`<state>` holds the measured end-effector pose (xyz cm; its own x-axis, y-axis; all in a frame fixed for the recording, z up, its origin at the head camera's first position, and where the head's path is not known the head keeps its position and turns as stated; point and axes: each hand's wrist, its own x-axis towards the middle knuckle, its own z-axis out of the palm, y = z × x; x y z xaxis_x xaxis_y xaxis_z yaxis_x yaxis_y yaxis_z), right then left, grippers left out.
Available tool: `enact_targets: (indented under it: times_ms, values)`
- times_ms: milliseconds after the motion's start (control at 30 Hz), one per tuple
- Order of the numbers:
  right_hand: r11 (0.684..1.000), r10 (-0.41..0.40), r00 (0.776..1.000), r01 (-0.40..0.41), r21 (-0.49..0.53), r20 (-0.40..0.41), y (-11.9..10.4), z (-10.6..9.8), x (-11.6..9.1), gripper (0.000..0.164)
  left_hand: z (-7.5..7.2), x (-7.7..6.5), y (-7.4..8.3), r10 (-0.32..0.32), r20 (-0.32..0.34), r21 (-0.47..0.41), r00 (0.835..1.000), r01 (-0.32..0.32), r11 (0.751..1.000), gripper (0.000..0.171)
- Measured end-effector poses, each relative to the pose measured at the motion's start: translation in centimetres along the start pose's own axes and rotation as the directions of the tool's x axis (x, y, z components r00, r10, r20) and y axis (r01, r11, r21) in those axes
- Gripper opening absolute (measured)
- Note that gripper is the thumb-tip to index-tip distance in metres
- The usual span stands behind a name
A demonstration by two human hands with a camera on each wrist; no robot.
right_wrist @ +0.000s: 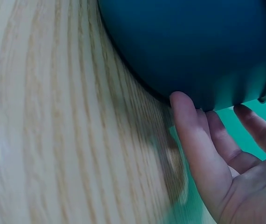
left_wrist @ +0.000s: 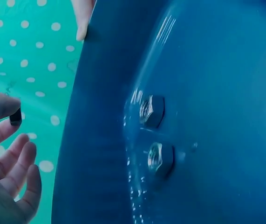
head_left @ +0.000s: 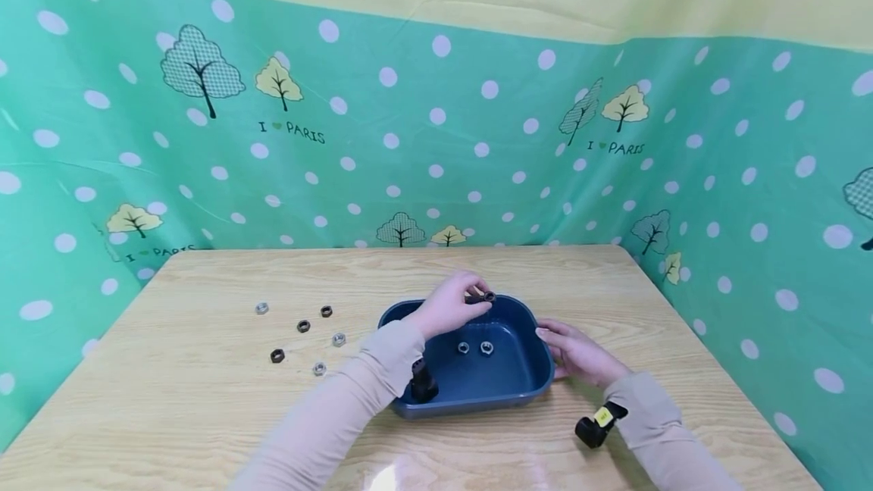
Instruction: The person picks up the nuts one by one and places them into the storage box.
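Pinching a dark nut point(head_left: 489, 297) now with the left hand point(head_left: 450, 309), thumb and finger together on it, up by the far rim of the blue bin point(head_left: 470, 403). Over on the right, resting loose, spread fingers against the bin's outer wall with the right hand point(head_left: 576, 352), touching rather than wrapping round. Down on the bin's floor, counting two silver nuts point(head_left: 486, 348), just beside each other; out on the table point(head_left: 204, 400), left of the bin, counting three dark nuts point(head_left: 303, 326) and three more silver nuts point(head_left: 339, 339), spread apart. Looks like hard metal in that pinch: probably stiff, hardly fragile, light enough for two digits, yet perhaps a touch slippery on the smooth faces. Best taken across two opposite flats, clear of the corners. As for the bin, likely smooth, light and apt to slide, so best steadied by wall or rim. Switching to the left wrist view: seeing the dark nut edge-on between the digits, with other fingers bent and free below, plus the bores of the silver nuts close up. Over to the right wrist view: catching the bin's lower edge against the table and fingertips on the outer wall, mostly hidden from the head view. Only from the head view: getting the scattered nuts, though losing the bin's left end behind the left sleeve point(head_left: 327, 415).
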<state>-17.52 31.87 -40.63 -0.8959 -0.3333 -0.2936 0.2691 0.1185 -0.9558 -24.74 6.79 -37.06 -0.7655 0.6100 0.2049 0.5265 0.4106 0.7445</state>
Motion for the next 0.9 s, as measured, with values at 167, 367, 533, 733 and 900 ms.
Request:
enact_targets:
  times_ms: [167,367,533,733,900]
  values:
    - [1.000,0.007,1.000,-0.007,-0.019,-0.008,0.1,0.1,0.1,0.062,0.8,0.0,0.5,0.015,0.114,0.050,0.993,-0.021,0.999,0.015]
    - [1.000,0.002,1.000,-0.002,-0.012,-0.006,0.1,-0.1,0.1,0.061,1.6,0.1,0.6,0.011,0.270,0.126,0.963,-0.047,0.991,0.014]
    - [1.000,0.002,1.000,-0.002,-0.012,-0.006,0.1,-0.2,0.2,0.059,2.5,0.1,-0.1,0.039,0.365,0.177,0.930,-0.110,0.978,0.010]
    - [1.000,0.008,1.000,-0.008,-0.009,-0.002,0.3,-0.5,0.2,0.060,2.8,-0.1,0.0,0.087,0.455,0.244,0.886,-0.218,0.945,0.012]
    - [1.000,0.014,1.000,-0.014,-0.008,-0.005,0.4,-0.5,0.4,0.060,2.8,-0.5,0.2,0.085,0.485,0.298,0.870,-0.256,0.920,0.013]
